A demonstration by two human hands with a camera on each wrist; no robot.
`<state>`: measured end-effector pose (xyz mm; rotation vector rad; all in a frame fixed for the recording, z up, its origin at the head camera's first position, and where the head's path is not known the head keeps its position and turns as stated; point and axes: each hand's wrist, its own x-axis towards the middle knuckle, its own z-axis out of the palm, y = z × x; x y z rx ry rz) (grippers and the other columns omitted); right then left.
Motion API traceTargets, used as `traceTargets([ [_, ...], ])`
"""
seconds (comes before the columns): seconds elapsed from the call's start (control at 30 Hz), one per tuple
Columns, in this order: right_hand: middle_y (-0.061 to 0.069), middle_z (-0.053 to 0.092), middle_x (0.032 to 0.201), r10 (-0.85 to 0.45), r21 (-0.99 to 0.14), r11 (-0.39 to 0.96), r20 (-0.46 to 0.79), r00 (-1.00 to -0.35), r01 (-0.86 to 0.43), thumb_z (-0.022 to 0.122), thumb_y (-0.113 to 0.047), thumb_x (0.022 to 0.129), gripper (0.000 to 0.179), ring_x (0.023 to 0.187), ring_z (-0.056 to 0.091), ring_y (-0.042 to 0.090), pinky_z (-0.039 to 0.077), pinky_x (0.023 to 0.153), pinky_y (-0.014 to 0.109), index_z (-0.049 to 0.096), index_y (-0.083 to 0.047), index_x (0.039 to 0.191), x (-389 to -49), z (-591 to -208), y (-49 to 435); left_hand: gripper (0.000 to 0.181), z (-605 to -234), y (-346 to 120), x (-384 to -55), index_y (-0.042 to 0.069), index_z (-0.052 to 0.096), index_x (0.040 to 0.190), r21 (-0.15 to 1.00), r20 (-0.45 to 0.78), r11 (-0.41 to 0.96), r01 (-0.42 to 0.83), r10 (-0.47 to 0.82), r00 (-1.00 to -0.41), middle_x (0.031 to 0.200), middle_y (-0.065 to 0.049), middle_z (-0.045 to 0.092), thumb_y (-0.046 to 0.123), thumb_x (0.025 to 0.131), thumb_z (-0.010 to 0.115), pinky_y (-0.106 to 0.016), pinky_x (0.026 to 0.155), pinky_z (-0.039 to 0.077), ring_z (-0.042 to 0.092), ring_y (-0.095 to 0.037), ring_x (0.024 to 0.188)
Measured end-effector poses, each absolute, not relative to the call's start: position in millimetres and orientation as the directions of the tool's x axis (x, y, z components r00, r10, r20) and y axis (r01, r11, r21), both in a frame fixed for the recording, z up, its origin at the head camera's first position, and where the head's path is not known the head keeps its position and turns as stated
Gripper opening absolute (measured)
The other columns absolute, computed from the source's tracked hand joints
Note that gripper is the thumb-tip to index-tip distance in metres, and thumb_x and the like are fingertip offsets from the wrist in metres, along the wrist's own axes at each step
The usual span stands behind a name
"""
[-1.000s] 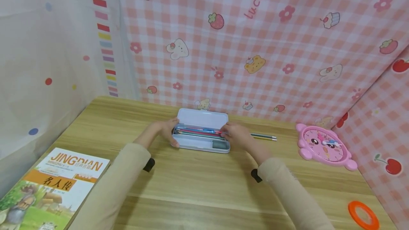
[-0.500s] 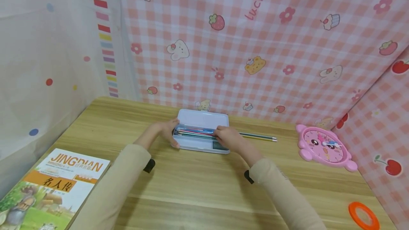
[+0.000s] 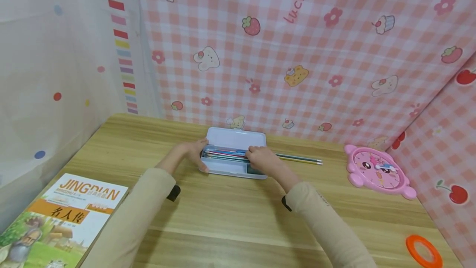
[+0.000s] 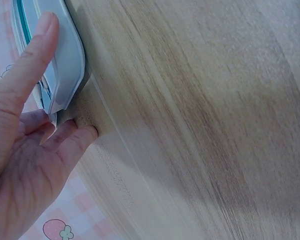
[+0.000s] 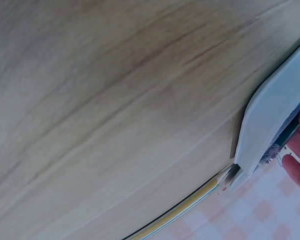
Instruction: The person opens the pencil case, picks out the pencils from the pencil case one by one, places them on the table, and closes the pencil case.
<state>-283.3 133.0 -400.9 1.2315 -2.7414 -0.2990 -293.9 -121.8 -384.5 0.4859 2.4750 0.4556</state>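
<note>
A white pencil case (image 3: 230,171) lies open in the head view, its lid (image 3: 236,136) tipped back toward the wall. Several pencils and pens (image 3: 227,155) lie lengthwise inside. My left hand (image 3: 194,154) grips the case's left end, thumb (image 4: 42,40) along the front wall and fingers round the end. Over the right half, my right hand (image 3: 262,159) reaches in and pinches a dark green pencil (image 5: 288,132) among the pens; its fingertips partly leave the right wrist view. Below that hand, a dark grey block (image 3: 253,170) sits in a small compartment.
Two pencils (image 3: 299,159), one yellow, lie on the table just right of the case. A pink clock (image 3: 379,171) rests at the right, an orange ring (image 3: 424,251) nearer the front. At the left lies a book (image 3: 63,218). Gingham cloth (image 3: 297,53) rises behind the table.
My right hand has slid left along the pens inside the case, uncovering more of the two pencils on the table. My left hand and the case have stayed put.
</note>
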Motion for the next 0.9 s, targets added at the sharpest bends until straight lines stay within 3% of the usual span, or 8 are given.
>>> traceTargets([
  [0.4,0.005,0.055,0.082,-0.748,0.141,0.662,0.058,-0.661,-0.736,0.067,-0.009,0.08,0.013,0.066,0.049,0.014,0.047,0.055,0.026,0.065,-0.005,0.092,-283,-391,153,0.108,-388,-122,-296,-0.008,0.002,0.143,0.444,-0.45,0.862,0.244,0.45,-0.772,0.152,-0.023,-0.003,0.034,0.075,0.074,-0.049,0.115,0.011,0.003,-0.039,0.141],
  [0.63,0.003,0.054,0.076,-0.726,0.126,0.688,0.12,-0.678,-0.714,0.068,-0.006,0.077,0.008,0.06,0.047,0.012,0.043,0.052,0.025,0.063,-0.005,0.083,-280,-386,177,0.108,-387,-122,-296,-0.009,0.001,0.143,0.452,-0.453,0.857,0.247,0.459,-0.764,0.152,-0.024,-0.004,0.033,0.075,0.074,-0.049,0.116,0.01,0.002,-0.04,0.14],
  [0.9,0.001,0.055,0.073,-0.668,0.092,0.744,0.086,-0.74,-0.661,0.067,-0.001,0.075,0.01,0.061,0.045,0.011,0.043,0.053,0.026,0.06,-0.005,0.081,-278,-383,209,0.108,-387,-122,-296,-0.009,0.002,0.143,0.455,-0.449,0.857,0.243,0.457,-0.768,0.152,-0.025,-0.004,0.033,0.075,0.074,-0.05,0.115,0.01,0.002,-0.04,0.14],
])
